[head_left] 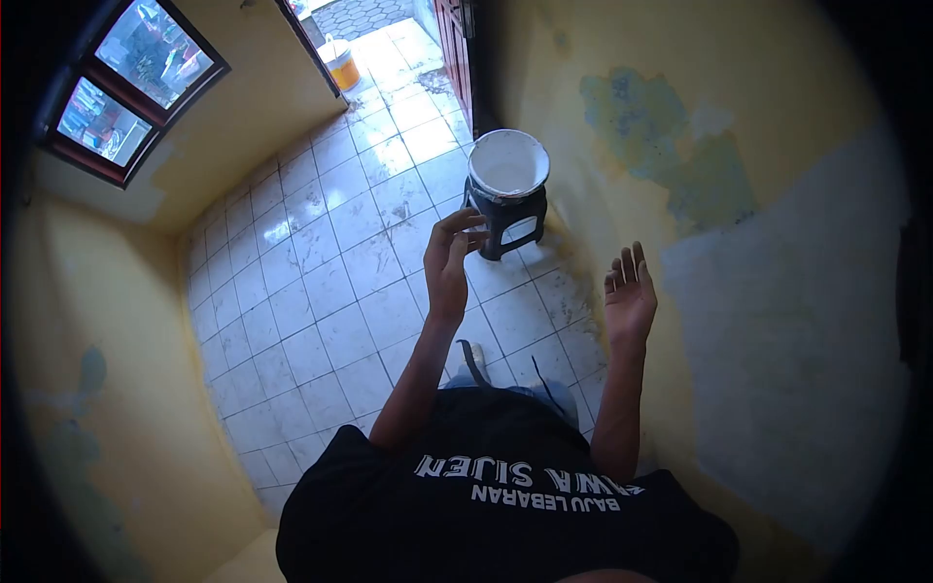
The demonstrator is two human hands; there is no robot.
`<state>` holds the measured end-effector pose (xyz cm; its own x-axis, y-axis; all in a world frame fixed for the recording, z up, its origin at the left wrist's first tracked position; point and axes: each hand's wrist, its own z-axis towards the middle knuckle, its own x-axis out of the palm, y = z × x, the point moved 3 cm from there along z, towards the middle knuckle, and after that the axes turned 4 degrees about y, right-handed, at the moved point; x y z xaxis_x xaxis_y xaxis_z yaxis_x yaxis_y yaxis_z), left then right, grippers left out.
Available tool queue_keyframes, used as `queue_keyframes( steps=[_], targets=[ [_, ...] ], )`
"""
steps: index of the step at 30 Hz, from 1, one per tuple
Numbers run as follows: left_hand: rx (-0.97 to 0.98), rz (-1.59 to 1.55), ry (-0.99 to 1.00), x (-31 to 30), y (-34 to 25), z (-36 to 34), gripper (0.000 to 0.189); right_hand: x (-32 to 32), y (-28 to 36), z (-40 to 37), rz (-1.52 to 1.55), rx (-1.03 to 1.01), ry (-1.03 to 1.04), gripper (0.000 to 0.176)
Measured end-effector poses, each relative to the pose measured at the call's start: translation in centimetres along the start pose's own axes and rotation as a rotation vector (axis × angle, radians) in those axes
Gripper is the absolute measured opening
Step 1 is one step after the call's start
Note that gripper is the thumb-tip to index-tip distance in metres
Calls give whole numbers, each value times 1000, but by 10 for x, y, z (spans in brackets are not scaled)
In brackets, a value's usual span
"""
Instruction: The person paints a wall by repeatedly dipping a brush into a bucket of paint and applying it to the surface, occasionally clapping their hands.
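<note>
Hidden or unclear: a dark lens rim cuts off every corner. The black shirt covers most of the person's legs, leaving a strip of blue trousers. The far legs of the stool are hidden behind its seat. The window shows only blurred colour, nothing legible. The doorway is cut off at the top edge.

Writing: white print on the shirt, upside down to the camera. The smaller line reads "BAJU LEBARAN"; the larger line is partly lost in folds, with "SIJEN" readable.

Item 1, left hand: raised, half open, fingers curled loosely toward the thumb, holding nothing. It overlaps the stool's near edge; contact cannot be told.

Item 2, right hand: open, fingers straight and close together, empty, near the patchy yellow wall.

Item 3, bucket: white inside, standing on the dark stool on the tiled floor, beside the wall, just beyond the left hand.

Item 4, yellow pail: by the doorway, well apart from both hands
</note>
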<state>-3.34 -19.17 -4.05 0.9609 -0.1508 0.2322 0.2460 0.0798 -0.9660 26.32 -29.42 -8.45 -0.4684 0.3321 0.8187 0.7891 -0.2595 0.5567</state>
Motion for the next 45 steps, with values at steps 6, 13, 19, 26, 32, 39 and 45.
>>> queue_keyframes(
  steps=[6, 13, 19, 26, 32, 39, 45],
  targets=[
    [-98, 28, -48, -19, 46, 74, 37, -5, -43, 130, -481, 2, -106, 42],
    [-191, 193, -73, -2, 64, 176, 31, -87, -175, 367, -1657, 237, 109, 36],
    [-282, 253, -171, 12, 92, 250, 32, -112, -280, 461, -2249, 553, 516, 52],
    [-424, 73, -151, 17, 154, 297, 29, -147, -339, 484, -2372, 848, 626, 50],
    [-482, -1, -130, -25, 190, 329, 29, -145, -347, 486, -2451, 685, 624, 36],
    [-466, 42, -156, -93, 199, 368, 27, -115, -336, 503, -2279, 465, 436, 28],
    [-497, 51, -71, -123, 240, 382, 27, -85, -319, 499, -1967, 239, 328, 21]
  ],
)
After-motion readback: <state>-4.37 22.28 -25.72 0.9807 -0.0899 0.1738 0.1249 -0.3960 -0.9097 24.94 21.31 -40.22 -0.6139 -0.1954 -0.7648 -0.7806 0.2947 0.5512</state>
